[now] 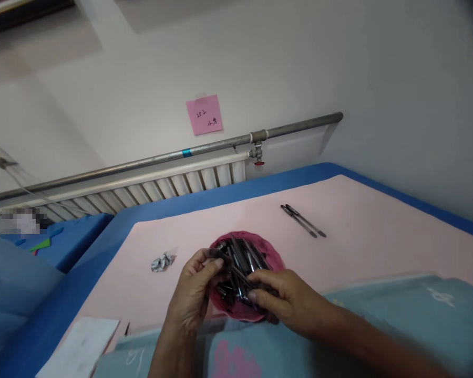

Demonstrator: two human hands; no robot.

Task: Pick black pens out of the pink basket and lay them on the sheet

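Note:
A round pink basket (274, 252) full of dark and clear pens (238, 252) stands before me on the pink table cover. Over its left rim, my left hand (199, 286) is closed in a pinch on something small and dark, whose kind I cannot make out. My right hand (281, 296) is closed at the basket's right side, its thumb and fingers gripping a slim dark pen (240, 275). That pen slants up toward the left fingers; whether it touches them is hidden. Two pens (303, 220) lie side by side on the cover, beyond the basket to the right.
A crumpled silvery wad (163, 261) lies left of the basket. White paper (81, 346) is at the near left, beside a small dark piece (126, 329). Teal cloth (394, 304) covers the near edge. A radiator (173, 186) and pipe (142, 165) run along the wall.

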